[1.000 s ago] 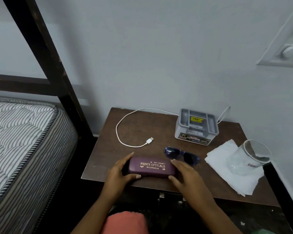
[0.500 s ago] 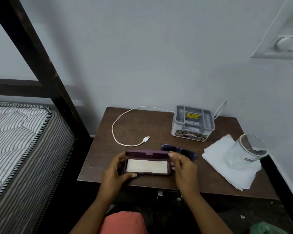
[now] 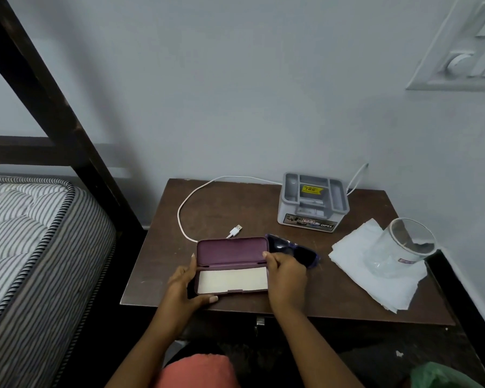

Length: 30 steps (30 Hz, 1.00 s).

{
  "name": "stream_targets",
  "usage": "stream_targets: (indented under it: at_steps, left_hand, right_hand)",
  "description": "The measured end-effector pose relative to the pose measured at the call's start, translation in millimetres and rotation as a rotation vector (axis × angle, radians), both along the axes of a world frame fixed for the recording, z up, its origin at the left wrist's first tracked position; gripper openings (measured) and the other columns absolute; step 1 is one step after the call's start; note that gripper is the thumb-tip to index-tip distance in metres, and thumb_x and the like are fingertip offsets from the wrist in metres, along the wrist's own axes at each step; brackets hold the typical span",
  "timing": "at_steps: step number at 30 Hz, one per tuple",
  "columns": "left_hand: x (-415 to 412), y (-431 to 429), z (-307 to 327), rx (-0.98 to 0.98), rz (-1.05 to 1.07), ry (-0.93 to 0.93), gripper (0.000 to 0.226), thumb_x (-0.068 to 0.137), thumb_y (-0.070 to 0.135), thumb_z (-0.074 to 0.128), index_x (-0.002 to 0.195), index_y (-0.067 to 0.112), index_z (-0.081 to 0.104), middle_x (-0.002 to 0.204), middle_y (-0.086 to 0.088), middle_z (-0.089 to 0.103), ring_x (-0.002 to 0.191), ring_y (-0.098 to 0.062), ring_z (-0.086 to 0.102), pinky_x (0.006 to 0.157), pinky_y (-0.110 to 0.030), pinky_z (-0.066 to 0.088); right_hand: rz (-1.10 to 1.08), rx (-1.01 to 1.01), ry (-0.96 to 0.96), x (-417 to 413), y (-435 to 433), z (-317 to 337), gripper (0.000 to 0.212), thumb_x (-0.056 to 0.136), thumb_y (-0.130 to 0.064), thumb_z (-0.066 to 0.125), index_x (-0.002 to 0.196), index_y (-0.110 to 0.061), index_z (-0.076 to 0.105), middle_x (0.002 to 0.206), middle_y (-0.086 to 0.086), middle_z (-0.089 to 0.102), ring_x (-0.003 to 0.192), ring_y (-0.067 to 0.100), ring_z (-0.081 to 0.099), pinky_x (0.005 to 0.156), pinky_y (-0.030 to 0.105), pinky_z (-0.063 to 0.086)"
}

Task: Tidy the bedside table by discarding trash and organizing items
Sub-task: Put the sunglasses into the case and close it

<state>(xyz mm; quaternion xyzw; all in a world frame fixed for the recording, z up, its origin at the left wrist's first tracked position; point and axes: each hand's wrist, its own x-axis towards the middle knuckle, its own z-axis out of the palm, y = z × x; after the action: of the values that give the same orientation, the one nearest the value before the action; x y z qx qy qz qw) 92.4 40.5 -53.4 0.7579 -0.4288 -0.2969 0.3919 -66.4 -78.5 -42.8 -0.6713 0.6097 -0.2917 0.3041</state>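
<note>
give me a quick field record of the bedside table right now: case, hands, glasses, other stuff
case: maroon hard glasses case, lid open, pale lining showing, no glasses inside
left hand: grips case's left end
right hand: grips case's right end
glasses: dark blue sunglasses, on brown wooden table, behind right hand
other: white USB cable, grey plastic organiser box, clear glass tumbler on white tissues

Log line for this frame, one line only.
step: glasses case open on bedside table | left hand: holds base | right hand: holds case end | sunglasses: beside case, not inside

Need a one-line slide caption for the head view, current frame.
Both hands, left and right, hold the open purple glasses case on the bedside table, dark sunglasses beside it.
</note>
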Motion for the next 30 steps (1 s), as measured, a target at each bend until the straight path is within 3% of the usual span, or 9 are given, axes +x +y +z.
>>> stream_targets:
  at_steps: [5, 9, 11, 13, 16, 19, 21, 24, 30]
  left_hand:
    - [2.1, 2.6, 5.6, 0.05, 0.089, -0.054, 0.101, 0.066, 0.01, 0.082, 0.147, 0.009, 0.022, 0.117, -0.001, 0.045, 0.121, -0.018, 0.042, 0.093, -0.01, 0.028]
    - [2.2, 8.4, 20.4, 0.072, 0.124, 0.016, 0.105, 0.059, 0.007, 0.085, 0.146, 0.007, 0.026, 0.138, 0.015, 0.024, 0.127, -0.007, 0.033, 0.102, -0.018, 0.028]
    - [3.1, 10.7, 27.0, 0.086, 0.114, 0.046, 0.101, 0.059, 0.005, 0.085, 0.144, 0.008, 0.032, 0.134, 0.031, 0.015, 0.126, -0.006, 0.035, 0.102, -0.021, 0.031]
    - [3.9, 11.8, 30.6, 0.12, 0.123, 0.067, 0.109, 0.059, 0.005, 0.085, 0.147, 0.006, 0.02, 0.122, 0.04, 0.017, 0.126, -0.007, 0.038, 0.103, -0.023, 0.032]
    - [0.5, 12.4, 39.8, 0.185, 0.123, 0.061, 0.115, 0.06, 0.009, 0.085, 0.149, 0.01, 0.012, 0.149, 0.011, 0.026, 0.134, -0.016, 0.035, 0.106, -0.027, 0.031]
    - [-7.0, 10.8, 58.3, 0.288, 0.143, 0.057, 0.112, 0.064, 0.011, 0.083, 0.149, 0.009, 0.01, 0.153, -0.014, 0.026, 0.139, -0.026, 0.032, 0.106, -0.031, 0.03]
    - [-15.2, 3.9, 74.2, 0.341, 0.17, 0.011, 0.11, 0.069, 0.014, 0.081, 0.148, 0.004, 0.005, 0.148, -0.02, 0.035, 0.136, -0.031, 0.035, 0.102, -0.032, 0.031]
    - [-33.5, -21.6, 86.6, 0.23, 0.224, -0.221, 0.085, 0.077, 0.015, 0.074, 0.146, 0.006, 0.025, 0.14, -0.022, 0.044, 0.128, -0.034, 0.043, 0.097, -0.033, 0.034]
    - [-91.4, -119.6, 72.7, 0.217, -0.022, -0.034, 0.054, 0.093, -0.001, 0.042, 0.145, 0.007, 0.028, 0.15, -0.014, 0.034, 0.136, -0.028, 0.036, 0.108, -0.029, 0.029]
  right_hand:
    - [-0.008, 0.016, -0.15, -5.7, 9.3, 0.8, 0.019, 0.091, -0.015, 0.058, 0.088, -0.005, 0.074, 0.083, 0.006, 0.068, 0.07, 0.014, 0.057, 0.066, 0.022, 0.037]
    - [-0.188, 0.117, -0.274, -24.7, 13.1, 3.6, 0.018, 0.09, -0.015, 0.058, 0.091, -0.004, 0.073, 0.08, 0.008, 0.07, 0.07, 0.015, 0.063, 0.059, 0.015, 0.042]
    - [-0.287, 0.174, -0.407, -34.5, 12.6, 6.5, 0.019, 0.091, -0.013, 0.057, 0.097, -0.003, 0.072, 0.078, 0.009, 0.069, 0.071, 0.018, 0.064, 0.058, 0.008, 0.044]
    - [-0.367, 0.19, -0.479, -42.5, 10.9, 9.5, 0.02, 0.091, -0.014, 0.057, 0.1, -0.003, 0.071, 0.075, 0.007, 0.067, 0.069, 0.017, 0.064, 0.063, 0.017, 0.048]
    - [-0.466, 0.202, -0.542, -50.3, 8.8, 12.3, 0.021, 0.091, -0.015, 0.057, 0.103, -0.004, 0.07, 0.074, 0.003, 0.066, 0.07, 0.016, 0.064, 0.071, 0.028, 0.051]
    - [-0.512, 0.21, -0.568, -52.6, 7.7, 12.4, 0.021, 0.091, -0.015, 0.057, 0.104, -0.004, 0.069, 0.08, 0.005, 0.068, 0.074, 0.016, 0.064, 0.072, 0.029, 0.051]
    - [-0.534, 0.191, -0.55, -53.6, 6.2, 12.2, 0.02, 0.091, -0.016, 0.057, 0.103, -0.005, 0.069, 0.089, 0.007, 0.069, 0.083, 0.021, 0.065, 0.078, 0.034, 0.052]
    - [-0.565, 0.176, -0.528, -55.4, 2.9, 12.5, 0.022, 0.09, -0.015, 0.058, 0.108, -0.005, 0.066, 0.103, 0.008, 0.065, 0.089, 0.017, 0.059, 0.081, 0.028, 0.045]
    - [-0.491, 0.233, -0.478, -53.4, -0.8, 11.7, 0.045, 0.091, -0.01, 0.055, 0.134, -0.004, 0.045, 0.128, 0.01, 0.053, 0.111, 0.02, 0.056, 0.089, 0.025, 0.04]
